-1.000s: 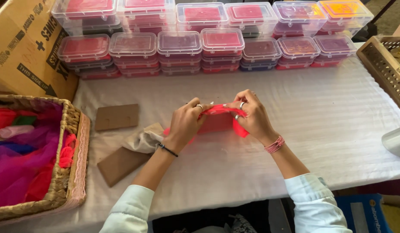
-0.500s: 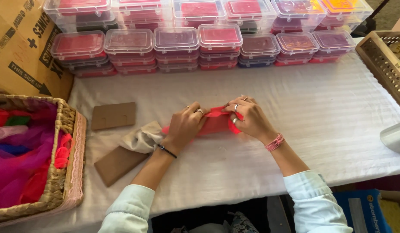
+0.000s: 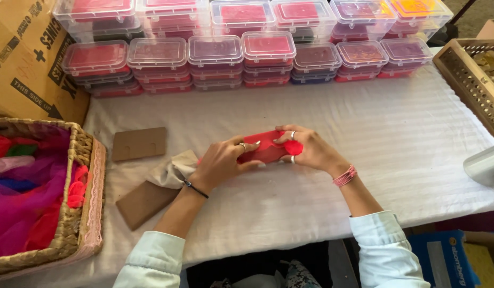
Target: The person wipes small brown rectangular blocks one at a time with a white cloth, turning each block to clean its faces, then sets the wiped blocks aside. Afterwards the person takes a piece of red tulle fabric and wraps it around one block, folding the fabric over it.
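Both forearms come in from the bottom and angle toward each other, so the hands nearly meet in the middle. Left hand (image 3: pixel 221 161) lies palm down, fingers curled forward, thumb stretched toward the other hand. Right hand (image 3: pixel 307 149) is palm down too, fingers bent and pinching inward, rings on two of them. Pale sleeves are pushed up to the elbows, wrists bare apart from bands.

Brown cardboard box (image 3: pixel 28 58) far left, clear lidded boxes (image 3: pixel 215 53) stacked behind — red, purple contents

Red fabric piece (image 3: pixel 265 146) — flat on white cloth — pinched at both ends
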